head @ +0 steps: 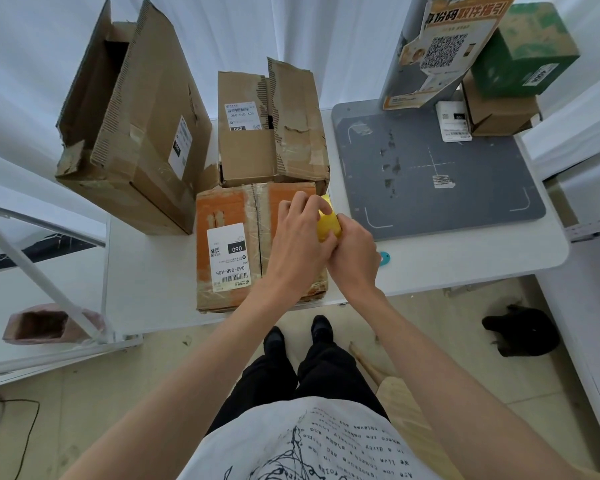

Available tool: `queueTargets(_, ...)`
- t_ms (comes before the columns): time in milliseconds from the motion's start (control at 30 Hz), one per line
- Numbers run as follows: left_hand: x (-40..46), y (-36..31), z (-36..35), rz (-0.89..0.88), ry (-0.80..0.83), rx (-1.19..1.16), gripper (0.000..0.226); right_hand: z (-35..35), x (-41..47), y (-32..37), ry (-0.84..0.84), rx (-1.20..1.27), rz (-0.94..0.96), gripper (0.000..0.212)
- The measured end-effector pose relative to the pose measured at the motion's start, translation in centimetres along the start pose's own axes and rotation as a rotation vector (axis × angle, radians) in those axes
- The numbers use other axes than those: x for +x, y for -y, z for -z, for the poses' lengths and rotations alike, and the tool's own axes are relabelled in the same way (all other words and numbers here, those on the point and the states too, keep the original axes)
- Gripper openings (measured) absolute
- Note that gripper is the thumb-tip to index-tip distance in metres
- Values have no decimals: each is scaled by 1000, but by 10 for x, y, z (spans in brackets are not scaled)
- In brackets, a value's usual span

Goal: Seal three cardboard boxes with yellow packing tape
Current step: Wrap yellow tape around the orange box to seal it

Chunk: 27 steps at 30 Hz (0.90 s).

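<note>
The fingers (pixel 303 202) of the left hand (pixel 300 237) curl over the top of the yellow tape roll (pixel 328 225), while the right hand (pixel 355 256) grips the same roll from the near side; both hands close on it above the right edge of the orange box (pixel 236 244). Whether a free end of tape has been peeled up cannot be told, since the hands cover most of the roll.

By the look of it, the task is at its start. No yellow strip shows on any carton. The orange box lies flat with its flaps closed under old clear tape. Behind it the middle box (pixel 271 133) stands with torn, ragged flaps, and the tall box (pixel 129 123) to the left gapes open at the top. All three appear to be left to seal.

The boxes sit on a white table (pixel 153 271), near a grey mat (pixel 430 168) marked with white corner lines. A grey post with an orange QR poster (pixel 444 50) rises behind the mat, beside a green carton (pixel 523 53) stacked on a brown one. White curtains hang behind, and the floor is pale tile.
</note>
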State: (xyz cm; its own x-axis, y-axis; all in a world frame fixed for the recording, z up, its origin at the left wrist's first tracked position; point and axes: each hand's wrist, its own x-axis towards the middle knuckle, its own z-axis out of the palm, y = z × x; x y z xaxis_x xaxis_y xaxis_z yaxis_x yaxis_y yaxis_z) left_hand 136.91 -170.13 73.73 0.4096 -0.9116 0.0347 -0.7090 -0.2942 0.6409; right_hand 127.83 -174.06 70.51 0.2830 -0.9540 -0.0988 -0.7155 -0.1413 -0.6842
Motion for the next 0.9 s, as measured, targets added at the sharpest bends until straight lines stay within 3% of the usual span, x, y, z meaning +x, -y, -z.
queueTargets(233, 4, 2, 1, 5, 10, -6, 36, 2, 2, 3, 6, -16, 3, 26)
queueTargets(567, 0, 2, -1, -45, -37, 11, 28, 0, 2, 3, 14, 1, 3, 26)
queueTargets(667, 0, 7, -2, -43, -36, -42, 26, 2, 2, 5, 20, 14, -6, 16)
queueTargets(767, 5, 7, 7, 228, -81, -434, 36, 1, 4, 6, 59, 210, -89, 18)
queueTargets(833, 9, 1, 13, 523, -22, -743, 45, 1, 4, 7, 95, 396, -115, 31)
queueTargets(900, 12, 1, 12, 671, 53, -880, 39, 4, 3, 10, 140, 506, -102, 38)
